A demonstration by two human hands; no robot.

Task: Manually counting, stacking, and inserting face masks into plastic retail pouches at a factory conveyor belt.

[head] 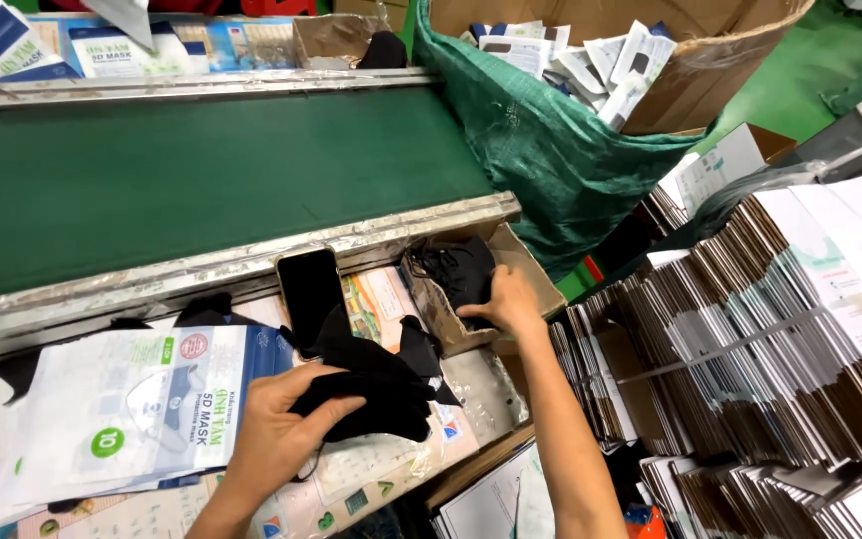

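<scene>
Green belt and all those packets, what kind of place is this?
Probably a packing line in a factory. A green conveyor belt runs past, flat packets lie stacked, and the left hand holds black masks.

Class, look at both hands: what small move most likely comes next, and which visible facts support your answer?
Probably the right hand lifts black masks from the small cardboard box it reaches into and brings them to the stack of black masks that the left hand holds over the packaging pouches.
</scene>
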